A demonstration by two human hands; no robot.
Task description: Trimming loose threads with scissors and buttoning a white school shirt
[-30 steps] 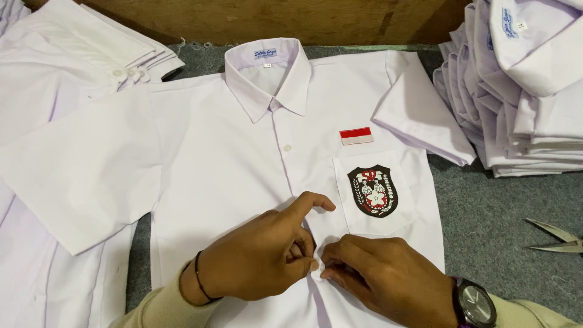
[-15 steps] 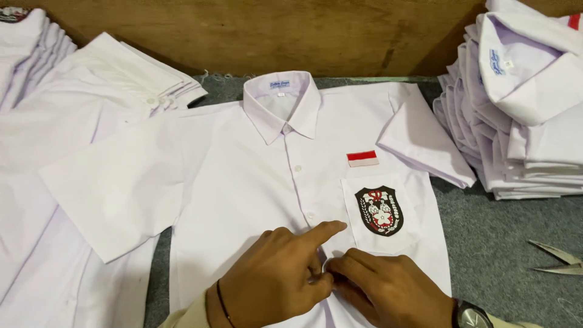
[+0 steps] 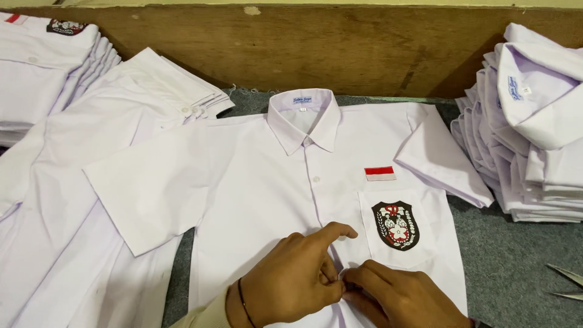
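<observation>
Fingers of the left hand [image 3: 291, 282] and right hand [image 3: 401, 297] are pinched together on the button placket of a white uniform shirt [image 3: 255, 182], spread flat on the grey table [image 3: 510, 267], between folded shirt stacks [image 3: 534, 121] and scissors [image 3: 565, 282].

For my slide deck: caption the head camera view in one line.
Left hand and right hand pinch the button placket of a white short-sleeved cotton shirt on grey felt between white shirt stacks.
</observation>
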